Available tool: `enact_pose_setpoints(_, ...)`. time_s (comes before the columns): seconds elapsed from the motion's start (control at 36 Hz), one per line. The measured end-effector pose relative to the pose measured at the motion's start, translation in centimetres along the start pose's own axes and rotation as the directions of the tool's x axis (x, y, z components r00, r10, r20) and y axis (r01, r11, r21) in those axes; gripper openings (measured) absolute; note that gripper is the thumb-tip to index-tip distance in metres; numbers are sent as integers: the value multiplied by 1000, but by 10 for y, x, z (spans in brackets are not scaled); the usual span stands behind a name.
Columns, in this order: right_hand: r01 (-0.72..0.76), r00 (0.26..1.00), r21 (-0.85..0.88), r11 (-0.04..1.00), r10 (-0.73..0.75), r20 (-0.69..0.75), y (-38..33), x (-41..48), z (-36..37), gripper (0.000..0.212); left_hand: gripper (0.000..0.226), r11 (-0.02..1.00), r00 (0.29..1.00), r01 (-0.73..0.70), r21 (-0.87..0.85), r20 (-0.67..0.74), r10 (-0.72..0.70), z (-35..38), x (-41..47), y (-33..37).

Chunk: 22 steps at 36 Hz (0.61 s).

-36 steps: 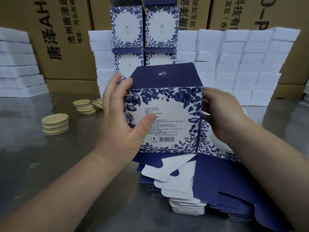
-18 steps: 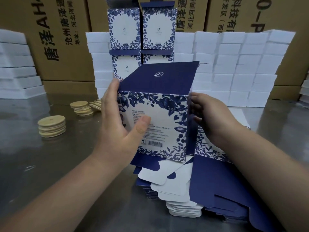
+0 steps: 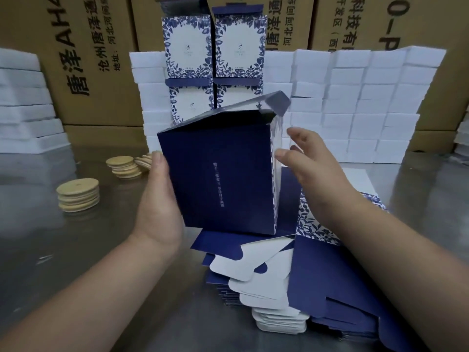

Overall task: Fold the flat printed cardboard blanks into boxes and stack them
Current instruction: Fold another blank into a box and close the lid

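A folded blue-and-white floral box point(image 3: 220, 174) is held tilted above the table, its plain navy face toward me and a lid flap point(image 3: 279, 104) standing up at the far end. My left hand point(image 3: 158, 201) grips its left edge. My right hand point(image 3: 307, 158) hovers just right of the box with fingers spread, holding nothing. Under the box lies a pile of flat printed blanks point(image 3: 291, 283), navy with white tabs. Finished boxes point(image 3: 213, 47) stand stacked two high at the back centre.
The metal table point(image 3: 63, 250) carries two stacks of round wooden discs point(image 3: 78, 195) on the left. White foam blocks point(image 3: 368, 102) are piled behind and at far left. Large brown cartons point(image 3: 83, 59) form the back wall.
The box has been turned so its navy face points at me instead of the printed label side. My right hand has let go of it and opened. The lid flap now stands up.
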State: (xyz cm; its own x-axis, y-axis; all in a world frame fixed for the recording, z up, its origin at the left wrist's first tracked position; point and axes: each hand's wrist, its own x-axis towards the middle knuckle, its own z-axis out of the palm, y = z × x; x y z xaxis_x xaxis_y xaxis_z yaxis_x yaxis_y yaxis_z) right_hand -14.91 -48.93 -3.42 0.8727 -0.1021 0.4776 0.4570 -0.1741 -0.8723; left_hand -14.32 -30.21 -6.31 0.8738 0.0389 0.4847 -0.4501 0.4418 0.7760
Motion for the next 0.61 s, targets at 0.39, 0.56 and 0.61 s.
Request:
enact_pose_setpoints(0.39,79,973,-278,957,-14,229,0,-6,5,129,29,816,982,-95,570,-82,172,-11,3,-11)
enact_pose_setpoints(0.56,58,955,-357,932,52,291,-1,-6,8,141,44,823,987,-133,551,-1,161,-9,3,-11)
enact_pose_setpoints(0.61,44,959,-390,920,70,274,0,-7,8,143,55,834,988,-136,535,9,155,-9,2,-11)
